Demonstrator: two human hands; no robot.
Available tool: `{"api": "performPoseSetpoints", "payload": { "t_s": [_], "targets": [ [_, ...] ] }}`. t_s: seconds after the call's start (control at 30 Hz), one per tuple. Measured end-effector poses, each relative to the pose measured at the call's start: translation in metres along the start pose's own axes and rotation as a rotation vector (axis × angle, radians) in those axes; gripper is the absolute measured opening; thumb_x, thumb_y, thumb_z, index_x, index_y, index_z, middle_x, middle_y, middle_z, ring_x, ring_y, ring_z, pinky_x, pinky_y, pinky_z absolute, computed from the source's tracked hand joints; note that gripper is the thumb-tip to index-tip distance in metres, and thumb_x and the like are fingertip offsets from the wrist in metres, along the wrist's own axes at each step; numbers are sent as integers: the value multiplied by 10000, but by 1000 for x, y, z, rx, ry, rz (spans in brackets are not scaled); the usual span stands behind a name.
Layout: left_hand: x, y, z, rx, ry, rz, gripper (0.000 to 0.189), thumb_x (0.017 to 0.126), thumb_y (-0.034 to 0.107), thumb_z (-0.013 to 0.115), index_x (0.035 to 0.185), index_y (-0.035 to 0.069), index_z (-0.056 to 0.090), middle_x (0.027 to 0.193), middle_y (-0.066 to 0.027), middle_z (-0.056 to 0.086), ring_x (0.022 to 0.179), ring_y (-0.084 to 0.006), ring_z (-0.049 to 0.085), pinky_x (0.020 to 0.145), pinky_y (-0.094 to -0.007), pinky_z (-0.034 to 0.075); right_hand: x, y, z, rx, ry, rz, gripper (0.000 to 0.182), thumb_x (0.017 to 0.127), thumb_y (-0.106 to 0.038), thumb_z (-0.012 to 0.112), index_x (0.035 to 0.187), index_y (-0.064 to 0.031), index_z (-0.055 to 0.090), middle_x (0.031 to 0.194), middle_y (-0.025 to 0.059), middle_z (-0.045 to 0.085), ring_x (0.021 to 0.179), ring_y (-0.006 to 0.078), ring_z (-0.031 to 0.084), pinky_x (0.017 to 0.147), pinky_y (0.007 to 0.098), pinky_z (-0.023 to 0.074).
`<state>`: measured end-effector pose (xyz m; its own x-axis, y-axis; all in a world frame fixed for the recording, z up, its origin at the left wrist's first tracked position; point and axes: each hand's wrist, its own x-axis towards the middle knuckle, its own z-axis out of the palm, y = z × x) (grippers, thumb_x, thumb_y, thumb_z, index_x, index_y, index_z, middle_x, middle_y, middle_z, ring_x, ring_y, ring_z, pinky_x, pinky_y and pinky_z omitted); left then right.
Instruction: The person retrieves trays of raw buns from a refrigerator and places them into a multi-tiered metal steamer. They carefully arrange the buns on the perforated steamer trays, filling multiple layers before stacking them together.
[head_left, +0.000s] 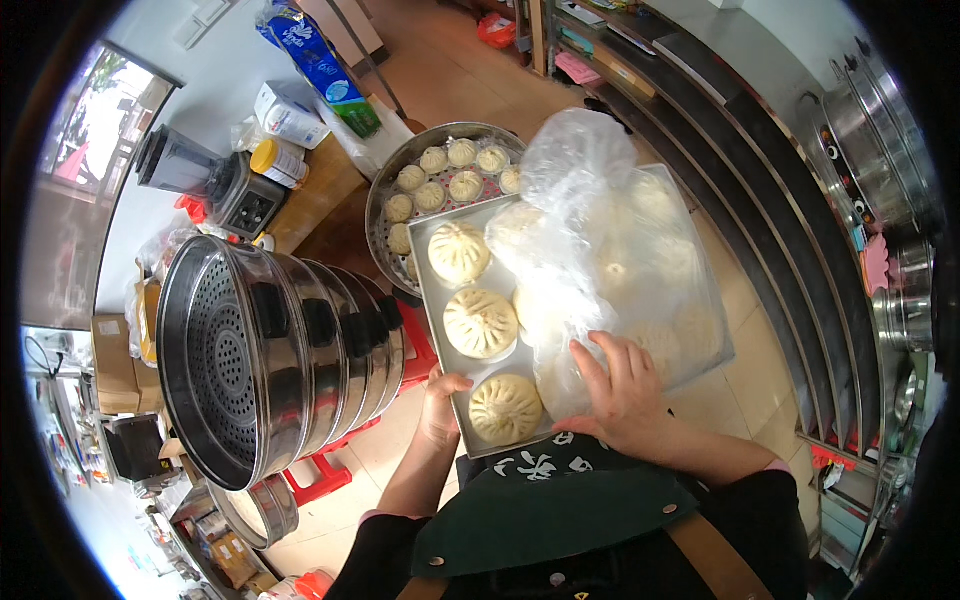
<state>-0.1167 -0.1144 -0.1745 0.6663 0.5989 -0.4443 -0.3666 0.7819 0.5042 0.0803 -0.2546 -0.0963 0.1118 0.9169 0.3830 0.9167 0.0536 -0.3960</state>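
Note:
A metal tray (480, 437) of large pleated buns is tilted in front of my body. My left hand (442, 405) grips its left edge, thumb over the rim. Three uncovered buns line that side: a far one (458, 253), a middle one (481, 323) and a near one (505, 409). A clear plastic bag (577, 142) lies bunched across the tray's middle and sheathes its right part, blurring the buns beneath. My right hand (619, 390) rests on the bag's near edge with fingers spread; whether it pinches the film is unclear.
Behind the tray sits a round steamer (375, 225) of small buns (466, 186). Stacked metal steamer tiers (277, 367) stand at left beside red stools (322, 480). A blender (217, 180) and a yellow-lidded jar (279, 163) are on a wooden table (322, 199). Dark shelving (750, 150) curves along the right.

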Motion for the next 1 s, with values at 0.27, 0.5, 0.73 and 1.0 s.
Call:
{"api": "performPoseSetpoints", "payload": {
  "t_s": [0.27, 0.5, 0.73, 1.0],
  "targets": [
    [-16, -5, -13, -77, 105, 232, 629, 580, 54, 458, 1193, -59, 374, 1079, -205, 517, 954, -333, 551, 838, -408, 475, -6, 45, 10, -80, 99, -86, 205, 576, -59, 587, 779, -70, 560, 865, 61, 540, 792, 242, 490, 695, 371, 364],
    [-56, -13, -9, -169, 166, 354, 583, 605, 93, 464, 1146, -106, 371, 1028, -228, 523, 904, -359, 568, 801, -436, 499, 45, 211, -63, 14, 238, 337, 125, 738, -105, 620, 748, -27, 523, 660, 122, 547, 587, 281, 543, 529, 351, 408],
    [-78, -30, -29, -229, 344, 343, 470, 570, 95, 466, 1000, -95, 461, 896, -195, 550, 832, -324, 568, 761, -389, 502, 128, 307, -50, 443, 425, 327, 101, 761, -84, 601, 833, -16, 581, 730, 59, 595, 699, 112, 564, 593, 263, 437],
    [-80, -55, -58, -233, 574, 518, 501, 579, 78, 470, 1066, -35, 440, 833, -139, 553, 743, -254, 555, 701, -340, 495, 139, 136, 42, -43, -90, -112, 517, 705, -253, 692, 1127, -52, 471, 1118, 160, 495, 971, 330, 523, 765, 374, 446]
  ]
}}
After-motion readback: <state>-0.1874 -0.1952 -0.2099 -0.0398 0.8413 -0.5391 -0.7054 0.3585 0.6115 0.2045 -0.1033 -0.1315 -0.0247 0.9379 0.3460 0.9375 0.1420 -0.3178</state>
